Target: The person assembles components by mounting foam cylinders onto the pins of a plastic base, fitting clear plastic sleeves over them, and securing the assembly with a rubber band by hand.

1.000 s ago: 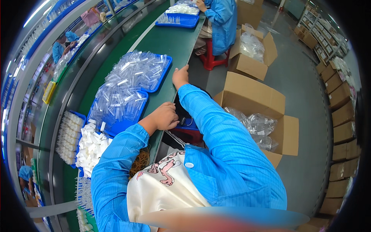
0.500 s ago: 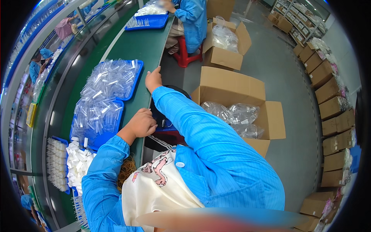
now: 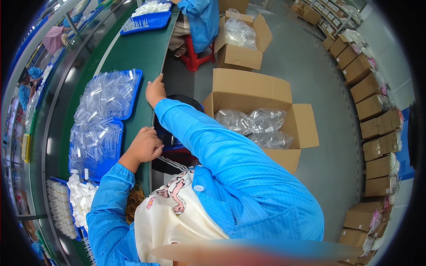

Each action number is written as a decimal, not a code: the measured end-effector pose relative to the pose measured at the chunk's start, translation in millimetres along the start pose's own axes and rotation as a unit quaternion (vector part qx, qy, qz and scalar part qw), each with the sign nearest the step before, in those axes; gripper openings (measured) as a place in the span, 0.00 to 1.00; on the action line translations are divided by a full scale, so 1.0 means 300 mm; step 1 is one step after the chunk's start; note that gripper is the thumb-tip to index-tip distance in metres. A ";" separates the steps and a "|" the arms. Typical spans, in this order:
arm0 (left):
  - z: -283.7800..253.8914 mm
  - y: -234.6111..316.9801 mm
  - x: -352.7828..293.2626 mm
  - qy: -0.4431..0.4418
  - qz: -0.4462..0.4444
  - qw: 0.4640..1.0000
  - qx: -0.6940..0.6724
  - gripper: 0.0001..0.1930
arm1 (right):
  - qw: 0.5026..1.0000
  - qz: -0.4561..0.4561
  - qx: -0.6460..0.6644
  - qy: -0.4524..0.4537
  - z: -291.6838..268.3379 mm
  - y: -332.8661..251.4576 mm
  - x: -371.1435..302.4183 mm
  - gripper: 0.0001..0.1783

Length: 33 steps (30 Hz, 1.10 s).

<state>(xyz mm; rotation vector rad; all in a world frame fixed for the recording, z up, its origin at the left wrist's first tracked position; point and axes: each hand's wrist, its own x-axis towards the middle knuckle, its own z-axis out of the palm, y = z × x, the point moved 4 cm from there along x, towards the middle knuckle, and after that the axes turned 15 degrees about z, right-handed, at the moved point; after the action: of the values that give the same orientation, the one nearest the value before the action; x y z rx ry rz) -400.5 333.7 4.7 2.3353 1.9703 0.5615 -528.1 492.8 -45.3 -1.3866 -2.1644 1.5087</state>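
While apparently pausing between picks, resting left hand point(image 3: 144, 145) curled, right hand point(image 3: 155, 91) part-open at edge of green workbench point(image 3: 144, 53); can't tell if gripping anything. Not touching clear plastic tubes point(image 3: 91, 139) in near blue tray point(image 3: 101, 170), left hand's 9 o'clock. To pick: uncurl, reach there.

Two hands point(image 3: 144, 145) point(image 3: 155, 91) — two tube trays point(image 3: 135, 98) point(image 3: 105, 168)

Wearing a blue, finely striped, long-sleeved cloth jacket point(image 3: 246, 164) over a cream fabric top point(image 3: 155, 228) with pink printed figures point(image 3: 179, 205); contrasting rectangular blue plastic trays point(image 3: 104, 169) with a long green tabletop point(image 3: 141, 51), a red plastic stool point(image 3: 191, 61) and an open brown cardboard box point(image 3: 252, 86).
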 end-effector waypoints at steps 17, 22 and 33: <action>0.005 -0.006 0.009 -0.006 -0.004 1.000 0.000 0.11 | 1.000 0.011 0.007 -0.006 0.003 0.014 0.002 0.39; 0.009 -0.008 0.018 -0.005 -0.004 1.000 -0.003 0.11 | 1.000 0.017 0.014 -0.022 -0.007 0.013 0.003 0.38; 0.013 -0.003 0.027 -0.031 -0.013 0.999 -0.008 0.10 | 0.998 0.033 0.022 -0.039 0.012 0.031 0.014 0.39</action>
<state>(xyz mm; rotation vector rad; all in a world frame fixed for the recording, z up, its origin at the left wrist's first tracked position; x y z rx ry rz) -399.0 342.4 2.8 2.2850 1.9603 0.4954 -527.0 494.2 -55.9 -1.4205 -2.1353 1.6511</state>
